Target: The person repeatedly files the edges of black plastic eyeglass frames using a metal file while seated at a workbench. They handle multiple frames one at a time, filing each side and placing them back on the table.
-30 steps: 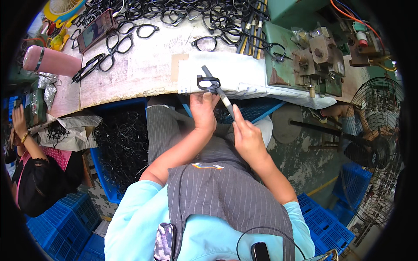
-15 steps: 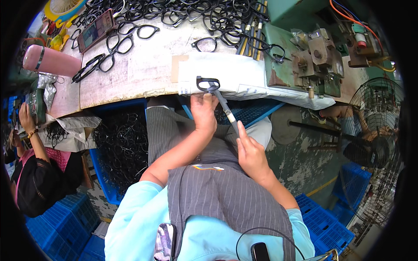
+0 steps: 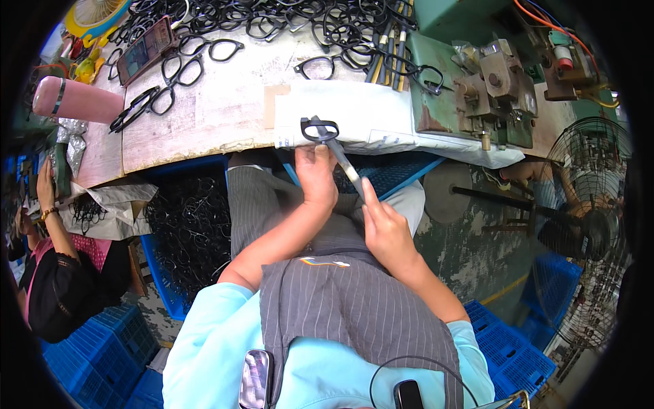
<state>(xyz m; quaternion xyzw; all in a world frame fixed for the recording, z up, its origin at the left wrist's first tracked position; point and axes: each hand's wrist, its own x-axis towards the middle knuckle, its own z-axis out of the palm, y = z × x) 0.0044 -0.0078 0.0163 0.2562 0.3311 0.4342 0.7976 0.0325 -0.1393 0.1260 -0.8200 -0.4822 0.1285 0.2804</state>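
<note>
left hand (image 3: 317,178) sits at the bench (image 3: 204,116) edge, fingers curled, gripping a black frame (image 3: 319,129) from below; frame's held up just over the white sheet (image 3: 368,112) at the front of the bench, lens rim facing the cam, its width running roughly left-right. right hand (image 3: 383,228) is lower & to the right, over the lap, fingers pinched on the near end of a thin file (image 3: 346,167). file's long axis runs diagonal: far tip up-left, touching the frame at its right rim, near end down-right in the right hand. so both hands are clenched on sth, left on frame, right on file. behind, a big heap of black frames (image 3: 272,13) covers the back of the bench, w/ a few loose ones toward the left. pink cylinder (image 3: 75,101) lies at the bench's left end. green machine (image 3: 477,88) w/ metal blocks stands right of the sheet. under the bench left of the knees, a blue crate (image 3: 163,273) full of dark frames. fan (image 3: 586,225) at far right. another person (image 3: 54,273) in dark top sits at far left, hand raised.
</note>
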